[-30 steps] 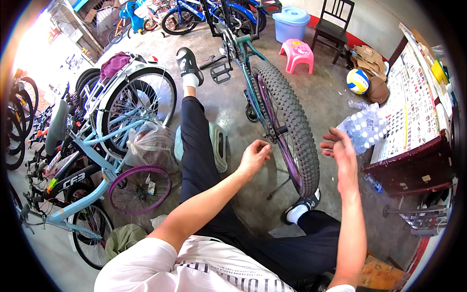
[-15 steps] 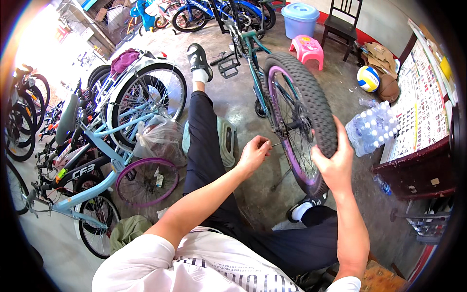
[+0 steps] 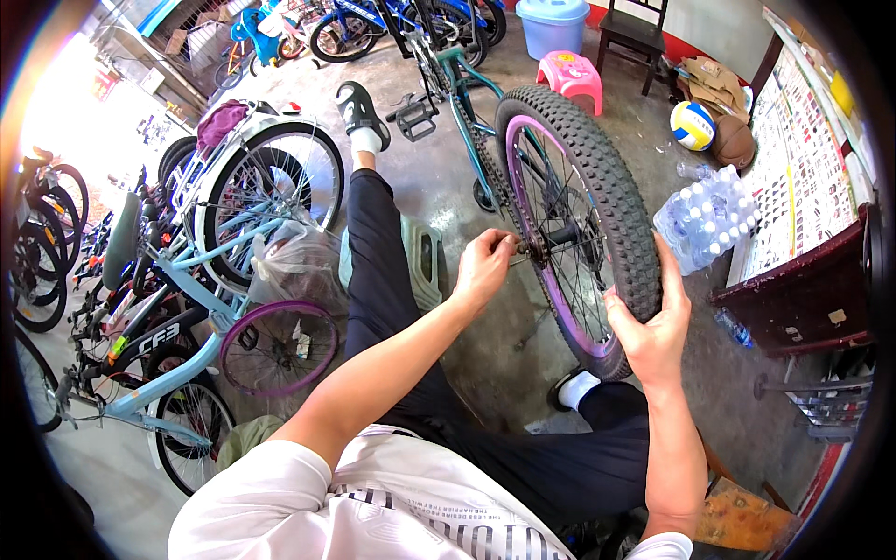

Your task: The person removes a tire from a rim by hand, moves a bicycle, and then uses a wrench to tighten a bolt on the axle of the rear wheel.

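A bicycle wheel with a purple rim and a fat, knobby black tyre (image 3: 597, 168) stands tilted in front of me, against a teal bicycle frame (image 3: 467, 103). My right hand (image 3: 658, 336) grips the tyre's near right side, thumb towards the rim and fingers round the outside. My left hand (image 3: 485, 271) is pinched beside the wheel's hub (image 3: 560, 233), on its left side. What it pinches is mostly hidden; a thin rod-like piece seems to show near the fingertips. The bicycle chain (image 3: 490, 177) runs close to the wheel, and a black pedal (image 3: 413, 118) lies farther forward.
Parked bicycles, one with a light blue frame (image 3: 191, 350), crowd the left. A loose purple rim (image 3: 280, 373) leans there beside a plastic bag (image 3: 294, 266) and a pale green stool (image 3: 425, 257). To the right are bottled water (image 3: 705, 219), balls (image 3: 692, 126) and a pink stool (image 3: 571, 79).
My left hand has come up slightly, nearer the hub. My right hand still grips the tyre, and the wheel appears a little more upright. The whole view has shifted slightly.
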